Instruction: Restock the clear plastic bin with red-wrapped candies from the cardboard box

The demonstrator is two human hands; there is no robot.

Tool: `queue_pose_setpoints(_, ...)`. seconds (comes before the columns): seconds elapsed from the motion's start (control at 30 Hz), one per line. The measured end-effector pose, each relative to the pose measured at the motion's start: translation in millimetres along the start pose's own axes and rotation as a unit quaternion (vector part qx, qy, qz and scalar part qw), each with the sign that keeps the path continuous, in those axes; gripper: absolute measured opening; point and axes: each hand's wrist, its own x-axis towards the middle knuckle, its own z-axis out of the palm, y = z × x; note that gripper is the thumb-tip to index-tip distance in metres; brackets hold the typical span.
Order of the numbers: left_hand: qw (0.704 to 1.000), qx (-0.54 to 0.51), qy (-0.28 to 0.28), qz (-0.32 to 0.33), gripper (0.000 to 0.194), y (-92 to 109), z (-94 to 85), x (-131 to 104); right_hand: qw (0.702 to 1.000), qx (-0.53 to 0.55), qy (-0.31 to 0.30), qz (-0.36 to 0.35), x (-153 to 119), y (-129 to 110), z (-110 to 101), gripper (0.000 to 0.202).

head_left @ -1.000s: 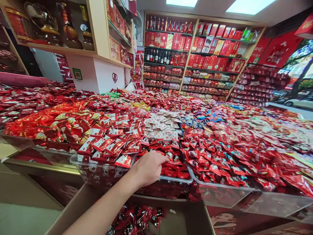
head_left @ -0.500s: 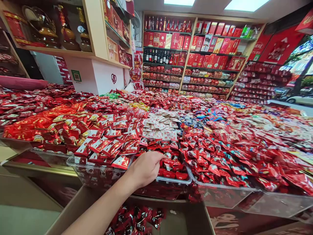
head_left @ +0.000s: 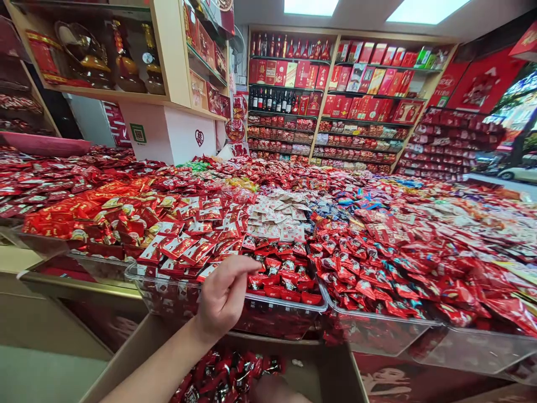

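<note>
Candy bin nearly full, box not yet empty

Left hand (head_left: 222, 299) hovers at the tray (head_left: 293, 308) rim, fingers loosely curled, gripping nothing visible. Candies (head_left: 281, 274) fill the tray; more candies lie in the box (head_left: 331, 375) below the tray. Right hand barely shows there; grip unclear.
</note>
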Motion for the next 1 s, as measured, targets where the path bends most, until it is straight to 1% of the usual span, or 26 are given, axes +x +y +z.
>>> queue_pose_setpoints(0.03,1.000,0.000,-0.002,-0.003,0.031,4.0,-6.8,-13.2,1.000,-0.006,-0.002,0.001,-0.5,-2.3,-6.5,0.018)
queue_pose_setpoints(0.07,1.000,0.002,-0.025,-0.019,0.033,7.4,-13.2,-28.3,1.000,-0.012,0.000,-0.003,-2.3,-5.2,-13.1,0.014)
queue_pose_setpoints(0.1,0.997,-0.004,-0.058,-0.041,0.034,9.8,-18.5,-44.4,1.000,-0.014,0.006,-0.013,-5.5,-8.6,-19.6,0.009)
queue_pose_setpoints(0.13,0.993,-0.006,-0.085,-0.077,0.035,11.1,-22.4,-60.7,0.999,-0.010,0.015,-0.029,-10.1,-12.5,-25.5,0.006)
queue_pose_setpoints(0.2,0.974,0.013,-0.156,-0.163,0.037,10.9,-25.2,-89.6,0.996,0.028,0.038,-0.071,-21.2,-21.0,-34.5,0.005)
queue_pose_setpoints(0.27,0.936,-0.007,-0.231,-0.265,0.054,9.3,-21.8,-108.9,0.987,0.102,0.059,-0.109,-31.3,-29.1,-38.6,0.005)
queue_pose_setpoints(0.3,0.912,-0.041,-0.255,-0.320,0.059,8.9,-18.7,-114.2,0.980,0.143,0.068,-0.120,-34.9,-32.3,-39.0,0.006)
queue_pose_setpoints(0.33,0.885,-0.087,-0.264,-0.373,0.059,9.1,-15.0,-116.9,0.971,0.185,0.077,-0.128,-37.3,-34.7,-38.8,0.009)
queue_pose_setpoints(0.4,0.839,-0.183,-0.245,-0.451,0.048,10.2,-8.1,-116.6,0.950,0.264,0.094,-0.134,-39.0,-36.7,-38.2,0.015)
queue_pose_setpoints(0.43,0.823,-0.224,-0.226,-0.471,0.043,10.6,-5.3,-115.1,0.938,0.304,0.100,-0.132,-39.0,-36.4,-38.4,0.020)
queue_pose_setpoints(0.5,0.804,-0.281,-0.187,-0.489,0.037,10.2,-1.8,-112.6,0.912,0.376,0.113,-0.118,-38.7,-34.3,-40.8,0.027)
queue_pose_setpoints(0.57,0.786,-0.316,-0.167,-0.505,0.034,8.5,0.0,-113.3,0.889,0.424,0.138,-0.101,-39.0,-31.6,-44.8,0.030)
queue_pose_setpoints(0.63,0.762,-0.341,-0.166,-0.525,0.034,6.9,1.6,-116.5,0.881,0.433,0.166,-0.090,-39.5,-29.8,-47.8,0.032)
queue_pose_setpoints(0.7,0.744,-0.356,-0.173,-0.539,0.036,6.7,4.3,-119.3,0.887,0.419,0.173,-0.093,-39.7,-29.1,-47.8,0.031)
queue_pose_setpoints(0.73,0.744,-0.353,-0.169,-0.542,0.035,6.9,6.1,-119.9,0.891,0.410,0.167,-0.099,-39.5,-28.9,-46.7,0.031)
queue_pose_setpoints(0.77,0.750,-0.344,-0.158,-0.542,0.033,7.1,8.1,-120.1,0.895,0.403,0.161,-0.107,-39.2,-28.9,-45.0,0.030)
queue_pose_setpoints(0.83,0.770,-0.313,-0.130,-0.540,0.028,6.7,11.7,-120.0,0.899,0.394,0.152,-0.115,-38.4,-28.8,-41.2,0.030)
queue_pose_setpoints(0.9,0.788,-0.286,-0.108,-0.535,0.027,4.3,14.4,-121.6,0.907,0.372,0.161,-0.114,-37.8,-28.9,-37.6,0.030)
queue_pose_setpoints(1.0,0.794,-0.274,-0.072,-0.539,0.030,-1.9,17.2,-129.5,0.909,0.363,0.168,-0.115,-37.0,-29.3,-32.5,0.025)
